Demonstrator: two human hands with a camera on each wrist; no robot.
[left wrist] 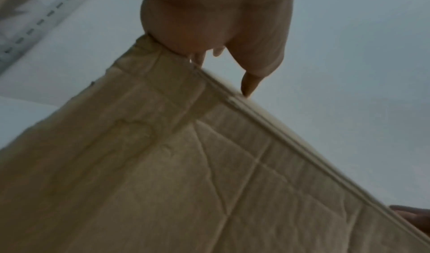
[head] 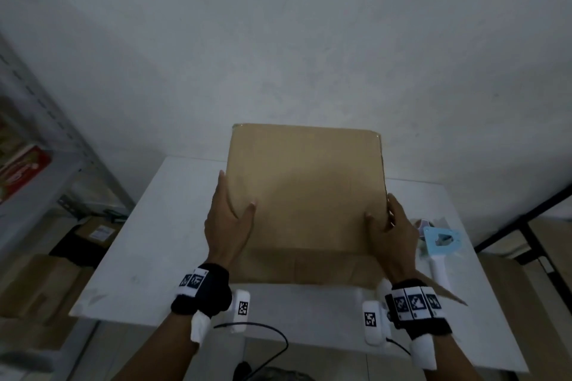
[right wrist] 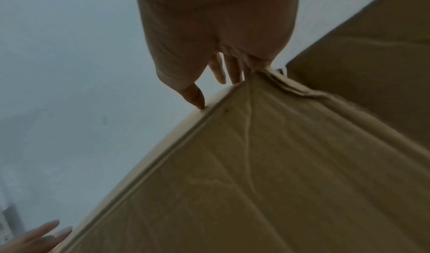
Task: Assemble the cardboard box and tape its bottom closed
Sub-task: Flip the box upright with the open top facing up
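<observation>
Cardboard box (head: pixel 305 192), flattened, held upright over the table (head: pixel 148 244), pinched at each side edge by left hand (head: pixel 227 219) and right hand (head: pixel 391 226), thumbs on the near face. Step judged: opening it into shape, not yet begun; next calls for pushing opposite edges apart. Tape dispenser (head: pixel 439 244) seen on the table only from the head; creases and layered edges only from the wrists.

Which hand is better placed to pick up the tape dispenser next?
The right hand, probably. The tape dispenser lies on the table just beside it, while the left hand holds the far side of the cardboard box.
</observation>
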